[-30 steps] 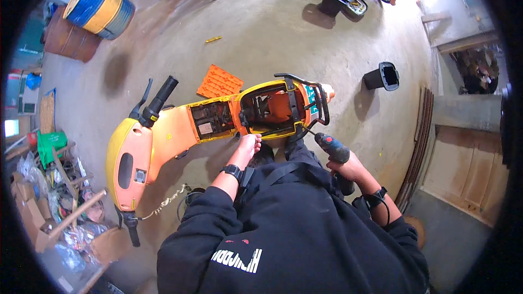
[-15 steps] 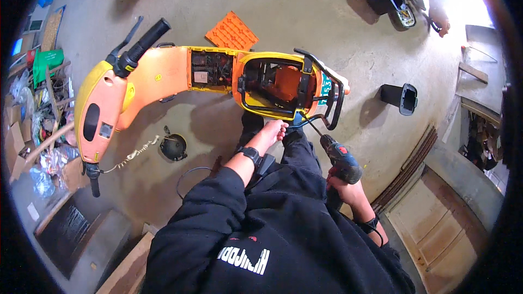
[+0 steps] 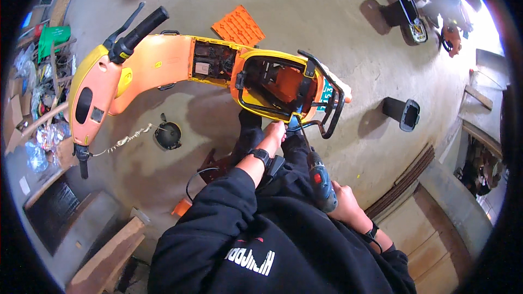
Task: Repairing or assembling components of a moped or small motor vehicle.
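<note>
A yellow-and-orange electric scooter (image 3: 163, 65) stands before me without its seat, its rear compartment uncovered and ringed by a black metal rack (image 3: 333, 122). My right hand (image 3: 344, 202) is wrapped round a blue-and-black cordless drill (image 3: 322, 188). The drill's long thin bit (image 3: 304, 137) points forward to the near rear corner of the compartment, beside the rack; whether the tip sits in a screw is too small to tell. Just left of that corner, my left hand (image 3: 276, 130) is closed against the yellow edge. What its fingers hold, if anything, is hidden.
An orange ribbed panel (image 3: 238, 25) lies beyond the scooter. A round black part (image 3: 168, 135) hangs on a coiled cord at left. Black bins (image 3: 404, 114) stand on the right. Clutter and a green bag (image 3: 53, 41) line the left wall; metal bars (image 3: 403, 179) lie at right.
My right hand and the drill have swung left and nearer my body, so the drill stands more in line with the corner. My left hand stays closed at the compartment edge. The view has shifted slightly.
</note>
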A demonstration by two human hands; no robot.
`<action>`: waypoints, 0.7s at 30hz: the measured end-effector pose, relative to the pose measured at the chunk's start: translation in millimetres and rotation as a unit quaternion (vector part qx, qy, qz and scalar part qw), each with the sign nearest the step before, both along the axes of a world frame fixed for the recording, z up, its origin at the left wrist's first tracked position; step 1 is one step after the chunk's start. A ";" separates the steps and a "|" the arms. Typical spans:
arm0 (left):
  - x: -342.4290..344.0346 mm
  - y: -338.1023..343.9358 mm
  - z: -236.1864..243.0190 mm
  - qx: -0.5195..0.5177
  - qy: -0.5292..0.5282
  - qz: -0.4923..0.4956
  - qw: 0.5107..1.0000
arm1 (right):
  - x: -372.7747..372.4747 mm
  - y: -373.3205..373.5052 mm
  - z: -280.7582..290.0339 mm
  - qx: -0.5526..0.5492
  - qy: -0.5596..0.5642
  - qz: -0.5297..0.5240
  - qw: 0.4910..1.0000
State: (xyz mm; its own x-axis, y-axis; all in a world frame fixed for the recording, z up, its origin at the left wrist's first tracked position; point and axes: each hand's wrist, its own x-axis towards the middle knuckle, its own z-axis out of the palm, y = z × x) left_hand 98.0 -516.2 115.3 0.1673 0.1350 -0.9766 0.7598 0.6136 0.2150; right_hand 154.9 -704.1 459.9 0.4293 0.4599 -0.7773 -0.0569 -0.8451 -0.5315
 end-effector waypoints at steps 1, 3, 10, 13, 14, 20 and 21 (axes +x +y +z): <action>0.9 1.7 2.3 -0.008 -0.003 -0.001 1.000 | 5.7 3.8 6.4 -0.006 0.016 -0.004 1.000; 3.4 2.1 3.1 -0.027 -0.010 -0.005 1.000 | 11.6 8.0 11.3 -0.009 0.032 -0.010 0.999; 8.7 -8.0 4.3 -0.015 -0.062 -0.014 0.998 | 1.4 -6.1 3.2 -0.006 -0.020 0.060 0.998; 7.5 -7.0 8.4 -0.007 -0.082 -0.009 0.997 | -0.1 -6.1 4.0 0.000 -0.034 0.074 0.997; 6.0 -9.4 11.1 -0.002 -0.079 -0.002 0.997 | -0.1 -5.8 4.8 0.009 -0.037 0.077 0.996; 14.4 0.2 42.7 -0.004 -0.081 -0.081 0.993 | 1.9 -4.9 8.1 -0.027 -0.007 0.075 0.997; 14.9 -1.0 43.9 -0.007 -0.094 -0.057 0.994 | 0.8 -6.7 6.3 -0.034 -0.012 0.080 0.996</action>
